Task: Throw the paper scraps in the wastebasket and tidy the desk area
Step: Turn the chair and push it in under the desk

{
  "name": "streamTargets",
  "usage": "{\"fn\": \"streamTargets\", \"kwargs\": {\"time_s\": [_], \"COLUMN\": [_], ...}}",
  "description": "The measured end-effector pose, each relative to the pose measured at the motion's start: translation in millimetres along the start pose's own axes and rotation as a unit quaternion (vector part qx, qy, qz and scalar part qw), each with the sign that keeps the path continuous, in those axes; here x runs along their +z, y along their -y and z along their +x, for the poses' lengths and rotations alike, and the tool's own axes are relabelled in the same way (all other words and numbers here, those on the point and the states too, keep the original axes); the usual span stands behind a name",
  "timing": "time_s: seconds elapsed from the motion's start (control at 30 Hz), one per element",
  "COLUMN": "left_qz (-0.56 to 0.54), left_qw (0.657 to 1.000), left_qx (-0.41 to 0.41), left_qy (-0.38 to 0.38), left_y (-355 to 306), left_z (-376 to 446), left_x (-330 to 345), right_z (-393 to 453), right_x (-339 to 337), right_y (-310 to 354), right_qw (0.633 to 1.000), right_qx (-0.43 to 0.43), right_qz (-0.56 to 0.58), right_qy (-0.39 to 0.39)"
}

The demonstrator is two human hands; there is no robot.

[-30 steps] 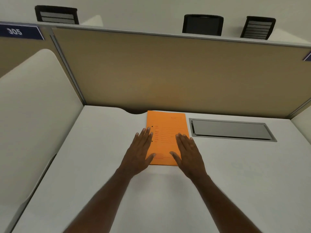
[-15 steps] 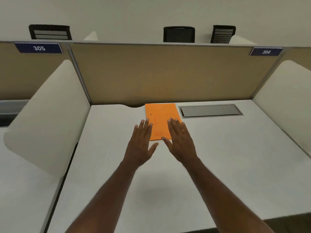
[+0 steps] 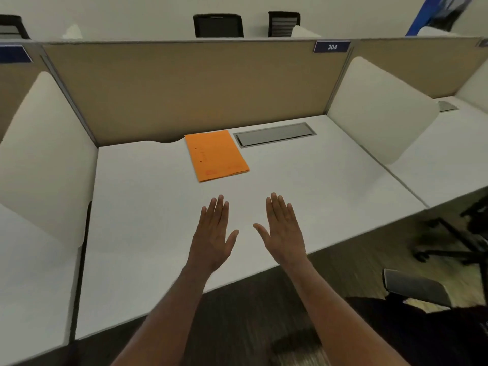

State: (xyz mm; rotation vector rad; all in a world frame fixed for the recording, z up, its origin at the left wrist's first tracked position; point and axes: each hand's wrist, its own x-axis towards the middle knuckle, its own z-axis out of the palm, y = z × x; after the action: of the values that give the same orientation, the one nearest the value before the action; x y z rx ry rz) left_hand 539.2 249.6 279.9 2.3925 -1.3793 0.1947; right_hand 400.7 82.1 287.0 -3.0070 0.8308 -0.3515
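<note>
An orange folder (image 3: pixel 216 155) lies flat on the white desk (image 3: pixel 148 212), pushed up against the tan back partition. My left hand (image 3: pixel 212 233) and my right hand (image 3: pixel 282 229) hover palm-down over the desk's near half, fingers stretched out and holding nothing. Both hands are well short of the folder. No paper scraps and no wastebasket are in view.
A grey cable hatch (image 3: pixel 274 134) is set into the desk right of the folder. White side dividers (image 3: pixel 45 165) (image 3: pixel 375 109) flank the desk. An office chair (image 3: pixel 422 294) stands on the dark floor at the lower right. A sign reading 304 (image 3: pixel 332 46) tops the partition.
Both hands have lifted off the orange folder and drawn back toward me. The view has pulled away from the desk, and the front edge and floor now show.
</note>
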Motion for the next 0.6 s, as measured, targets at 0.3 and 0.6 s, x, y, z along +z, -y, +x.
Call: {"fn": "streamTargets", "kwargs": {"time_s": [0.3, 0.6], "left_qz": [-0.008, -0.015], "left_qw": [0.997, 0.985], "left_qx": [0.056, 0.138], "left_qy": [0.045, 0.107], "left_y": [-98, -256], "left_z": [-21, -73], "left_x": [8, 46], "right_z": [-93, -229], "right_x": [-40, -63], "right_y": [-57, -161], "right_qw": [0.997, 0.985], "right_qx": [0.077, 0.171], "right_qz": [-0.012, 0.010], "right_qy": [0.010, 0.019]}}
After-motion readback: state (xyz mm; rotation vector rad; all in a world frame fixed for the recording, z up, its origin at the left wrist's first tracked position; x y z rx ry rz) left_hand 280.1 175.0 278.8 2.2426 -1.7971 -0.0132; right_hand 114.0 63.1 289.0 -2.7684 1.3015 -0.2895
